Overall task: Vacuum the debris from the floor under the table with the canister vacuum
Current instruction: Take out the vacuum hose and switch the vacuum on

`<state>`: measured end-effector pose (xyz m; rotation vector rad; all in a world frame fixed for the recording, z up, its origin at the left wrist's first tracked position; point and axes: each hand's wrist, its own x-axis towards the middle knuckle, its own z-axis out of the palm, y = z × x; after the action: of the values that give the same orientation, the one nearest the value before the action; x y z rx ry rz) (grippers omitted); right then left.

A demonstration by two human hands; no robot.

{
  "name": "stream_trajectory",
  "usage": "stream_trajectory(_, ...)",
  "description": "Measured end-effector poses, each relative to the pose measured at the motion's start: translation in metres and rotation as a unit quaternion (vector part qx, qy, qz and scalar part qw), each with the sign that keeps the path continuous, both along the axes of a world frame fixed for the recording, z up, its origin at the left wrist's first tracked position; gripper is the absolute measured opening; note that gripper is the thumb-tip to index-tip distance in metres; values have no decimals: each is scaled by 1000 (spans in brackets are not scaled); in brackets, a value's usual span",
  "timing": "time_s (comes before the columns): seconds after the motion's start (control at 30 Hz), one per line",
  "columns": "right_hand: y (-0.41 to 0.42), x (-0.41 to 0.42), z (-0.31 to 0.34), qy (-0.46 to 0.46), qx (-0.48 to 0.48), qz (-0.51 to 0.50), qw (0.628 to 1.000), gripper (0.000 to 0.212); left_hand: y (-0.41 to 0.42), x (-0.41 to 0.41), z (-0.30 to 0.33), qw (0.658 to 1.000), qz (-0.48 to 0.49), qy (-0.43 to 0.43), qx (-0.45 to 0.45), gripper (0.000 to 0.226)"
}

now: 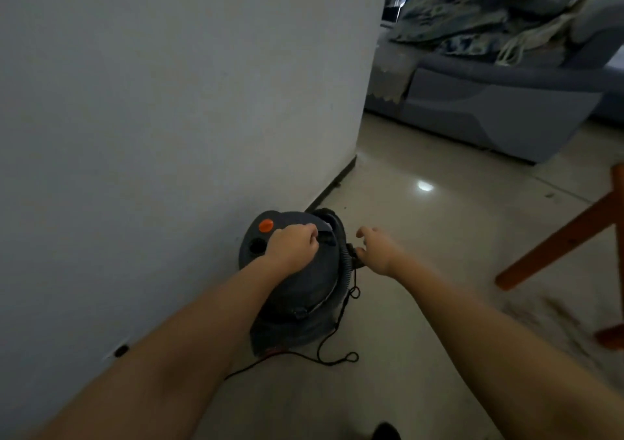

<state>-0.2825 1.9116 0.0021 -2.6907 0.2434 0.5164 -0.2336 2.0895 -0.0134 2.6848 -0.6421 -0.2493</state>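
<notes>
Both bare forearms reach forward over the tiled floor (422,203). Left hand (293,243) is clenched around the handle atop the canister vacuum (297,291), which stands against the wall (169,101) directly under that hand. Right hand (378,248), fingers spread and loose, touches the hose fitting (353,257) on the vacuum's side. Wooden table legs (557,233) stand beyond the right hand.

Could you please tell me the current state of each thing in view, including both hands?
Canister vacuum: upright on the floor against the wall.
Left hand: closed on the vacuum's top handle.
Right hand: open, fingers at the hose fitting.
Power cord: loose, looped on the floor.
Debris: still scattered by the wooden table leg.
</notes>
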Motion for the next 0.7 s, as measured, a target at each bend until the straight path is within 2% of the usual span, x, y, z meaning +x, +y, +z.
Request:
stream_trajectory(0.2,-123,13,5,19,-23,38,999,46,-119,4,-3,1000,17,26,0,26)
stream_trajectory(0.33,-178,45,5,18,-33,70,997,45,-170,25,-8,999,27,32,9,29)
stream_trajectory(0.53,-212,126,-5,14,-44,149,988,43,-204,93,-20,996,85,34,5,30)
stream_trajectory(0.7,-253,226,-12,18,-53,200,978,43,-239,184,-45,989,137,52,-11,28)
